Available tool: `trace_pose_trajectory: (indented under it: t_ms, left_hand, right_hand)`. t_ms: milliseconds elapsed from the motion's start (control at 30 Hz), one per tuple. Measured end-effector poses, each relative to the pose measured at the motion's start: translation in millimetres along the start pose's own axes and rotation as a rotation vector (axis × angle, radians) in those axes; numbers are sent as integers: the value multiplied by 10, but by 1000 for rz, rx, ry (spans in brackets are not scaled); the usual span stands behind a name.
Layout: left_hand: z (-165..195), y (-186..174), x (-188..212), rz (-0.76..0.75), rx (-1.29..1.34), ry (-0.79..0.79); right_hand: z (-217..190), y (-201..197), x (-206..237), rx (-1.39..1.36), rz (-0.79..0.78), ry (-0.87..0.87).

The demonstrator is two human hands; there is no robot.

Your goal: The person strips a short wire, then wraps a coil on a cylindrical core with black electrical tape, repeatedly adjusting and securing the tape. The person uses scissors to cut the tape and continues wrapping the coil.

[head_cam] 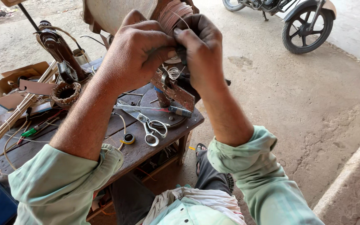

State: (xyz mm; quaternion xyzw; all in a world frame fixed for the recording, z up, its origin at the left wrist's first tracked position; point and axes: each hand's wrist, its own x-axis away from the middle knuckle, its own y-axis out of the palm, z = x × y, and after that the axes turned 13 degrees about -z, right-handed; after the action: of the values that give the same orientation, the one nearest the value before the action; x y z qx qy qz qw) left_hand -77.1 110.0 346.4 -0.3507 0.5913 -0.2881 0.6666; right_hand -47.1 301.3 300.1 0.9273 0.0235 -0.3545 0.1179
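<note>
My left hand (136, 52) and my right hand (201, 50) meet above a wooden workbench (138, 152), fingers pinched together on thin copper wire (173, 73) that loops down between them. Just behind the hands is a coil of copper wire (172, 12) wound on a former. Below them stands a rusty metal winding fixture (176, 89) on a round plate. Both sleeves are pale green.
Scissors (151, 127), a screwdriver (146, 109) and a small roll of tape (128, 138) lie on the bench. A wound stator (66, 92), cardboard box (15, 81), thin sticks (9, 121) and loose wires sit at left. A motorcycle (296, 18) is parked on the concrete at upper right.
</note>
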Motion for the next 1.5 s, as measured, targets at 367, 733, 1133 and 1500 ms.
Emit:
trace_pose_trajectory:
  t_ms: [367, 733, 1133, 1500]
  left_hand:
    - [62, -7, -152, -97, 0, -213]
    - [-11, 165, -16, 55, -113, -37]
    - [36, 179, -25, 46, -119, -85]
    - [15, 99, -10, 21, 36, -61]
  right_hand:
    - [-167, -565, 157, 27, -520, 72]
    - [-116, -449, 274, -399, -6, 377]
    - [-282, -144, 331, -174, -171, 155]
    - [-94, 85, 17, 124, 10, 59]
